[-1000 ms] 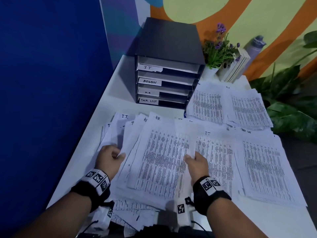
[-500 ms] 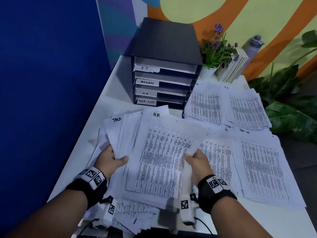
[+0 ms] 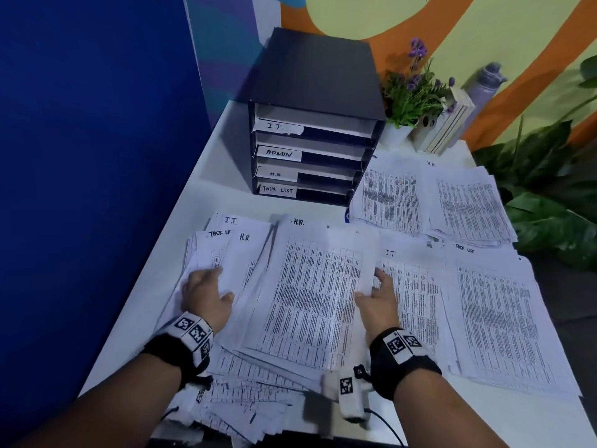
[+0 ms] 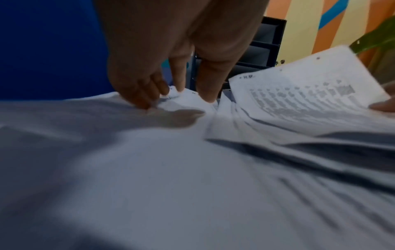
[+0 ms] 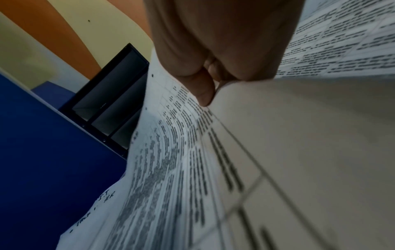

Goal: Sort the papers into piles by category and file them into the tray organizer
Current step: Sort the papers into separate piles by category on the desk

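Right hand [image 3: 376, 299]: pinched the H.R. sheet [image 3: 310, 295] before the tray organizer [image 3: 310, 150].
Left hand [image 3: 206, 294]: spread flat on the unsorted stack [image 3: 226, 253].
Risk: neighbouring sheets could drag along (loose, overlapping), mixing categories.

The printed tables on the papers [image 3: 310, 295] are too small to be read, and the lowest sheets are seemingly cut off by the bottom edge.

Head cam sits up high looking forward and down over both wrists, so the left hand [image 3: 206, 294], right hand [image 3: 378, 297] and the tray organizer [image 3: 313, 124] beyond them all fit in 1 shot. The 2 wrist cams ride super close, each aimed along its fingers toward that same organizer. Left one skims low over the papers [image 4: 299, 101], right one is tilted hard against a sheet.
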